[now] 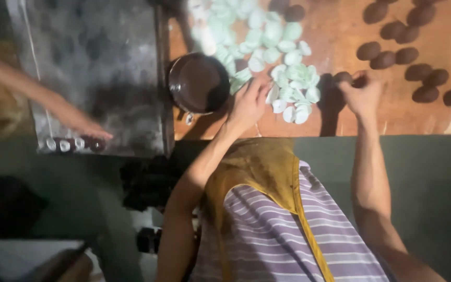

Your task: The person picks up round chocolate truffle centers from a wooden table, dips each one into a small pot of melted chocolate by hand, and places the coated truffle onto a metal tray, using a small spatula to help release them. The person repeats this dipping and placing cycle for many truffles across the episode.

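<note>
Striped shirt nearest. Left hand pinches a pale shell; right hand closes on a brown ball. Risk: left elbow knocks the dark bowl at 9 o'clock (another person's hand sits well apart).

Grey metal tray left; dark round bowl beside it.

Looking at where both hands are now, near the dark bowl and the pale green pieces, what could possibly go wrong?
1. The left hand reaches into the pale green pieces right beside the dark bowl; its wrist might knock the bowl.
2. The right hand pinches a dark brown ball; squeezing could deform it, though the grip is blurred.
3. Another person's hand works on the grey tray nearby, so arms may collide.
</note>
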